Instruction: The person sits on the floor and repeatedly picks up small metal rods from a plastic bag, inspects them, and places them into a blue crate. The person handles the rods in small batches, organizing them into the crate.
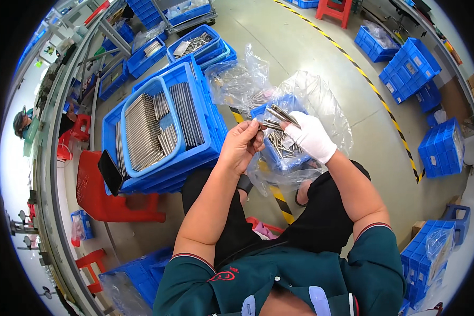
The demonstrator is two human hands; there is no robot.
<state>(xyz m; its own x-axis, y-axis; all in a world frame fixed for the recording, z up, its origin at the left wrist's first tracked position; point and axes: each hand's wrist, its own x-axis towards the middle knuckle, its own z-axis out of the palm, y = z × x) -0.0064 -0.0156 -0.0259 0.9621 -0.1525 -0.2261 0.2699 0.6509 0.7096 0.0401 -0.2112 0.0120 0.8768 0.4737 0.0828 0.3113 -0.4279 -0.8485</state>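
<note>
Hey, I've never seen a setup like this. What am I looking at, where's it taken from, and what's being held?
No machine here, just a person's two hands. The picture comes from a fisheye camera worn on the head, looking down, so straight edges bend. The right hand, in a white glove, holds several slim metal rods. The bare left hand is pinched near their ends; whether it grips one is hard to tell. Below, a blue bin holds more rods, with clear plastic around it. To the left, a light-blue tray of rods sits atop stacked blue crates.
</note>
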